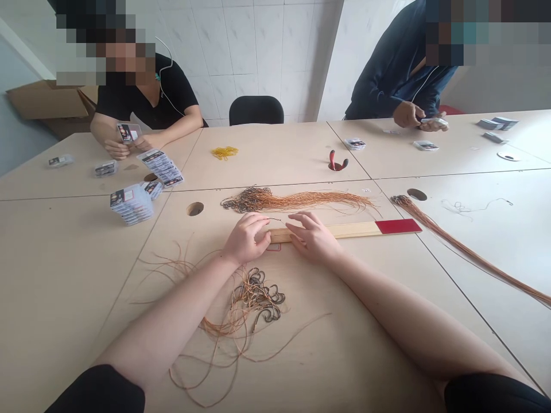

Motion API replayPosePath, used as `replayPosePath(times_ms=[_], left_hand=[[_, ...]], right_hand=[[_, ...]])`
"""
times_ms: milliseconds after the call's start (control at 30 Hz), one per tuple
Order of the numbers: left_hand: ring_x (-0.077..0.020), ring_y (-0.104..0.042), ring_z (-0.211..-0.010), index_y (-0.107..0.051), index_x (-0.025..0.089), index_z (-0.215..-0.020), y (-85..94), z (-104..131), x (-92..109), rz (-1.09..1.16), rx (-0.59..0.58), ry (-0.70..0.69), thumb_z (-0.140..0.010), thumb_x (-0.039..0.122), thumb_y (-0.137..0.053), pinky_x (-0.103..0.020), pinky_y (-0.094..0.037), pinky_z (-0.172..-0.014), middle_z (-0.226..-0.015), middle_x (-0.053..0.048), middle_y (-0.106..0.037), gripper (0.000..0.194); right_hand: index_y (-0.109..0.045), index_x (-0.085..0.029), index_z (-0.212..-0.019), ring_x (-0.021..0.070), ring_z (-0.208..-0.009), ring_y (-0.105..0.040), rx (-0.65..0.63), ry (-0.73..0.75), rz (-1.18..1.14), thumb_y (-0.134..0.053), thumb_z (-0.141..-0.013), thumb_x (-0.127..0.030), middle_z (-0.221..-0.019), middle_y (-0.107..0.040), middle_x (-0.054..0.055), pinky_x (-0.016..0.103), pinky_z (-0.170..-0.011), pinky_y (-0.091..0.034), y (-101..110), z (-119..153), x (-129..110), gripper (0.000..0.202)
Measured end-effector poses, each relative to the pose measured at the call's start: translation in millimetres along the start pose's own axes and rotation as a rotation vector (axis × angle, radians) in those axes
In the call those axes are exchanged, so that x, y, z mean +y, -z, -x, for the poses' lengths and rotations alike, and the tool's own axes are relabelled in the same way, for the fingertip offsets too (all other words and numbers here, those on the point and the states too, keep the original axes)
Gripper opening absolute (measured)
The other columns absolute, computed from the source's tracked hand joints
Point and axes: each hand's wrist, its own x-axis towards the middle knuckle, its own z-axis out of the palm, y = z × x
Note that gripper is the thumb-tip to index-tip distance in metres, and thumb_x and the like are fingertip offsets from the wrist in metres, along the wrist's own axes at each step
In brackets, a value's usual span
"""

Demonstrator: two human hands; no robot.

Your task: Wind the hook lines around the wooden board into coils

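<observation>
My left hand (247, 236) and my right hand (312, 235) rest side by side on the left end of a flat wooden stick (353, 229) with a red tip at its right. The left fingers pinch a thin copper-coloured cord (275, 218) that runs across to the right hand. The right fingers press down on the stick. Behind the hands lies a bundle of copper cords with dark hooks (297, 200). A tangled heap of hooked cords (253, 301) sits between my forearms.
Another long cord bundle (465, 248) runs diagonally at the right. Stacks of small clear packets (131, 203) stand at the left. Yellow rubber bands (224, 152) and red-handled pliers (337, 160) lie farther back. Two other people handle packets across the table.
</observation>
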Motion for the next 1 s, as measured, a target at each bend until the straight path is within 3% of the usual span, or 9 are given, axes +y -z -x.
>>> replayPosePath(times_ms=[267, 400, 567, 733, 833, 1000], left_hand=[[-0.0211, -0.049, -0.11, -0.056, 0.017, -0.108, 2.8, -2, 2, -0.024, 0.072, 0.025, -0.077, 0.024, -0.053, -0.04, -0.039, -0.099, -0.114, -0.008, -0.058, 0.032], [-0.0217, -0.053, -0.1, -0.058, 0.015, -0.096, 1.0, -2, -14, -0.092, 0.121, 0.15, -0.077, 0.025, -0.052, -0.039, -0.041, -0.094, -0.099, -0.009, -0.061, 0.022], [-0.0271, -0.05, -0.105, -0.059, 0.014, -0.099, -2.8, -1, -39, -0.238, 0.17, 0.353, -0.077, 0.03, -0.053, -0.044, -0.039, -0.094, -0.105, -0.012, -0.06, 0.027], [-0.0323, -0.044, -0.114, -0.058, 0.015, -0.106, -7.6, 2, -43, -0.292, 0.116, 0.474, -0.076, 0.039, -0.054, -0.05, -0.036, -0.096, -0.117, -0.014, -0.056, 0.039], [-0.0312, -0.043, -0.115, -0.058, 0.016, -0.107, -10.0, 3, -44, -0.287, 0.101, 0.451, -0.077, 0.04, -0.053, -0.049, -0.035, -0.097, -0.117, -0.013, -0.057, 0.039], [-0.032, -0.042, -0.116, -0.058, 0.014, -0.107, -10.2, 3, -43, -0.305, 0.058, 0.449, -0.078, 0.042, -0.051, -0.049, -0.035, -0.097, -0.119, -0.014, -0.056, 0.041]], right_hand=[[-0.066, -0.02, -0.085, 0.0254, -0.109, -0.043, 0.043, -0.049, 0.081, -0.046, -0.087, -0.023, -0.11, -0.055, 0.011, 0.043, -0.089, -0.045, 9, 1, 9, 0.02], [-0.067, -0.019, -0.088, 0.0265, -0.11, -0.041, 0.088, -0.079, 0.188, -0.044, -0.088, -0.022, -0.11, -0.055, 0.011, 0.044, -0.089, -0.044, 25, -2, 25, 0.022], [-0.068, -0.021, -0.088, 0.0279, -0.105, -0.042, 0.18, -0.233, 0.301, -0.042, -0.088, -0.026, -0.105, -0.057, 0.01, 0.045, -0.082, -0.044, 43, 9, 72, 0.026], [-0.069, -0.021, -0.084, 0.0289, -0.106, -0.04, 0.176, -0.542, 0.372, -0.042, -0.085, -0.034, -0.101, -0.059, 0.01, 0.047, -0.083, -0.04, 39, 29, 116, 0.03], [-0.069, -0.022, -0.086, 0.0296, -0.108, -0.038, 0.204, -0.652, 0.366, -0.041, -0.084, -0.037, -0.1, -0.061, 0.009, 0.048, -0.084, -0.037, 36, 34, 123, 0.031], [-0.068, -0.023, -0.086, 0.0306, -0.11, -0.034, 0.182, -0.712, 0.376, -0.04, -0.083, -0.038, -0.103, -0.06, 0.009, 0.051, -0.083, -0.033, 34, 33, 120, 0.032]])
